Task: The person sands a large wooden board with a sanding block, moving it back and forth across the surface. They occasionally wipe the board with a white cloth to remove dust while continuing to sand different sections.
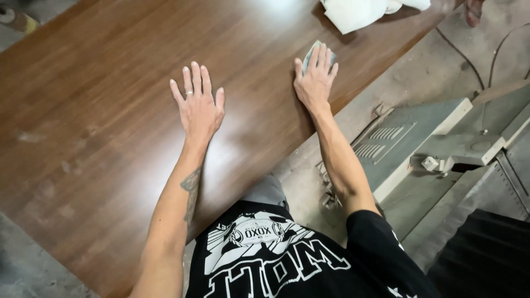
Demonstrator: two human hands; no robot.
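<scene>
A large brown wooden panel [99,110] lies flat in front of me. My left hand [197,105] rests palm down on it with the fingers spread and holds nothing; a ring is on one finger. My right hand [315,80] presses flat on a small grey-green sanding pad [310,54] near the panel's right edge; only a corner of the pad shows past my fingers.
A white cloth [359,12] lies on the panel's far right end. A grey metal machine [419,143] stands on the concrete floor to the right, with cables [464,55] running behind it. Another person's foot [473,12] shows at the top right.
</scene>
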